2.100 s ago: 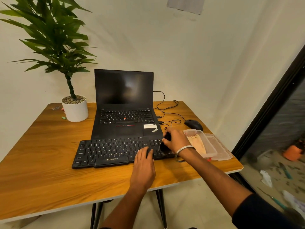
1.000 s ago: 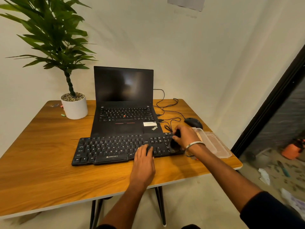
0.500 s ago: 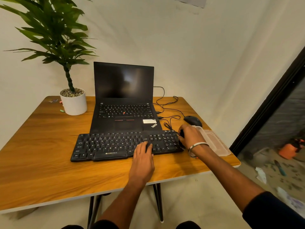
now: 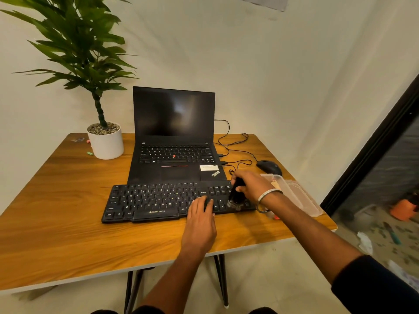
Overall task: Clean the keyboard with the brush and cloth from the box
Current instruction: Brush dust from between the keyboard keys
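Observation:
A black keyboard [image 4: 158, 200] lies on the wooden table [image 4: 68, 234] in front of a laptop. My right hand [image 4: 251, 185] grips a black brush [image 4: 235, 197], whose bristles point down onto the keys at the keyboard's right end. My left hand [image 4: 200, 220] rests flat with straight fingers on the keys near the keyboard's lower right. A clear plastic box [image 4: 285, 189] stands just right of the keyboard, partly hidden by my right wrist; something beige shows inside it.
An open black laptop [image 4: 174, 141] stands behind the keyboard. A potted plant [image 4: 105, 141] is at the back left. A black mouse [image 4: 268, 167] and cables [image 4: 233, 152] lie at the back right. The box's lid [image 4: 306, 200] lies near the table's right edge.
My right hand has moved the brush back left from the keyboard's right edge onto its right-end keys. The left hand has stayed on the keyboard. The camera has shifted slightly.

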